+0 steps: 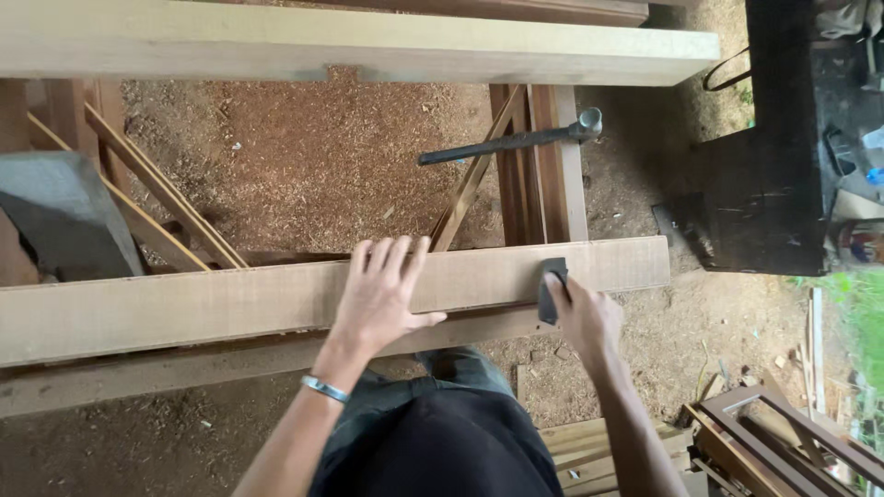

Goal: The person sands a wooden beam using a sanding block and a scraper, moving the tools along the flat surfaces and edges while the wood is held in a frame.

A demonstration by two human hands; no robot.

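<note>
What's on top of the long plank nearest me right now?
On the plank: left hand flat; right hand pressing a dark block at its edge. Wood beneath them is hidden.

A long dark metal hammer (516,140) with a grey head lies across a reddish upright timber frame (543,166). Left of the hammer spreads sawdust-strewn brown earth (304,156). Above the hammer runs a pale broad wooden beam (368,41). Right of the hammer stands a black blocky machine (773,184). Far left of the hammer lean thin wooden slats (157,189) beside a grey slab (64,216).
</note>
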